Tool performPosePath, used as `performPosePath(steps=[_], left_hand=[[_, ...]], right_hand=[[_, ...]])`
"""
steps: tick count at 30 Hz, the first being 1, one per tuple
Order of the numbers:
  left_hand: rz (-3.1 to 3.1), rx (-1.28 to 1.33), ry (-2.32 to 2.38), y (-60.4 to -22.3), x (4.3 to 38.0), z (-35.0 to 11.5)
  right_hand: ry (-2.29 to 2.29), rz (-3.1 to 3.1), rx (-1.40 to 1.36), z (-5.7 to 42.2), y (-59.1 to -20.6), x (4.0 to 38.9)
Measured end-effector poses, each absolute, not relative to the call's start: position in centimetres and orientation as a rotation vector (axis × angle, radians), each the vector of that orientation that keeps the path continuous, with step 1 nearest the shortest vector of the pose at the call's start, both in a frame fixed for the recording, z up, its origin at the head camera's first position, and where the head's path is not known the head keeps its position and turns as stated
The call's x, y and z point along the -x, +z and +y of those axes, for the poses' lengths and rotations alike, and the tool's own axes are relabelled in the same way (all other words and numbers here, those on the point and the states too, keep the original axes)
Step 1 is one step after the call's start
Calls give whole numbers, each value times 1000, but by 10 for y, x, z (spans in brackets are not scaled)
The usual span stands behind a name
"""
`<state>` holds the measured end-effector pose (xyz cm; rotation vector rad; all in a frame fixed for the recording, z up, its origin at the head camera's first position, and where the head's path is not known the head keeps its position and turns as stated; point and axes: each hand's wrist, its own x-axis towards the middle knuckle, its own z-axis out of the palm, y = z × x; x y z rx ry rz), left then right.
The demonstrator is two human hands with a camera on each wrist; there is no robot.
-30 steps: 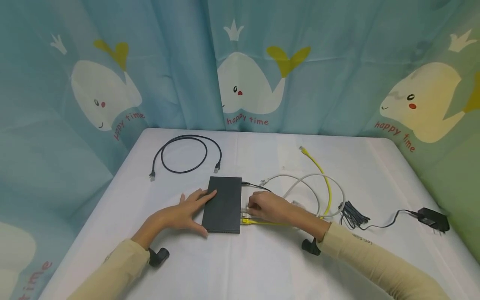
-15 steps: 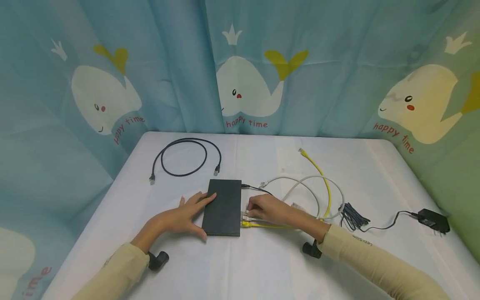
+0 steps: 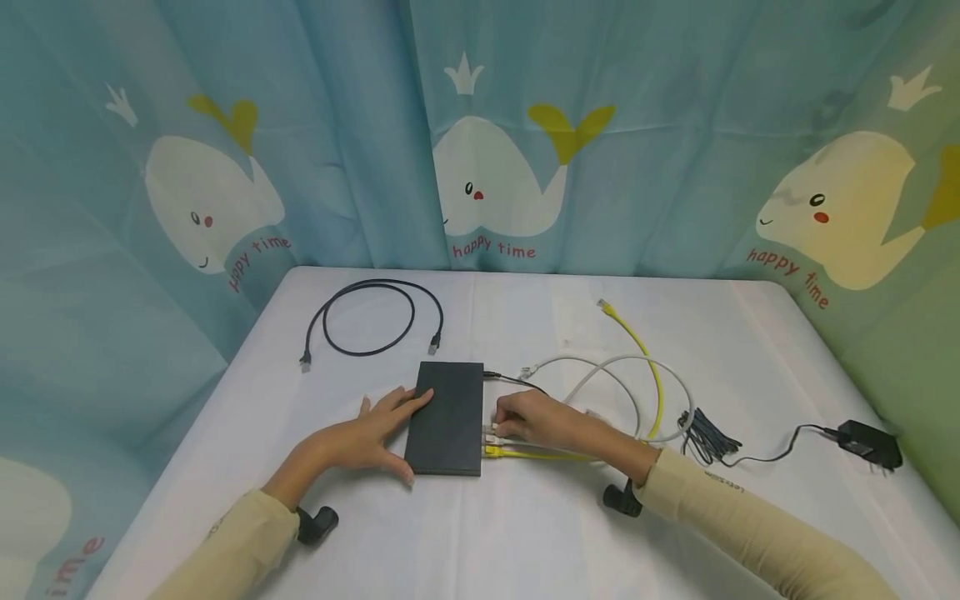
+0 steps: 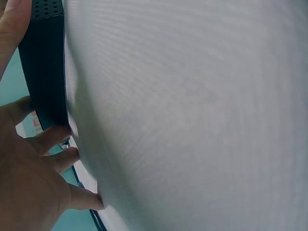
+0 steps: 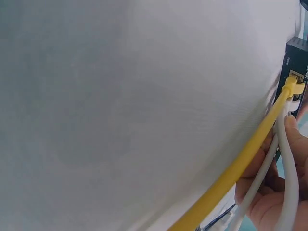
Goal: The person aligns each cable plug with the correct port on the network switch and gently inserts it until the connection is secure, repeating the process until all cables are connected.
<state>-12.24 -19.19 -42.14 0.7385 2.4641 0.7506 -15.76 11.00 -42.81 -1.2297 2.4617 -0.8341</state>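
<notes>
A black network switch lies flat on the white table, its port side facing right. My left hand rests against its left side with spread fingers, the index finger reaching onto the top. At the ports, my right hand pinches the plug end of a whitish network cable, largely hidden by the fingers. A yellow network cable is plugged into the port nearest the front edge. Beside it a white cable is plugged in, and a second pale cable runs to my right fingers. A black power lead enters the switch's far right corner.
A coiled black network cable lies at the back left. Looped white cable and the yellow cable's free end spread at right. Further right are a bundled black cord and a power adapter.
The head view has tilted slightly, so everything sits a little lower in it. Both hands keep practically the same places at the switch.
</notes>
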Motion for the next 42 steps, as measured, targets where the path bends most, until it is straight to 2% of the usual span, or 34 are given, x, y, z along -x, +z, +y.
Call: performPosePath(steps=[42], left_hand=[[2473, -727, 750, -421, 122, -191]], right_hand=[[-920, 2450, 1229, 114, -432, 160]])
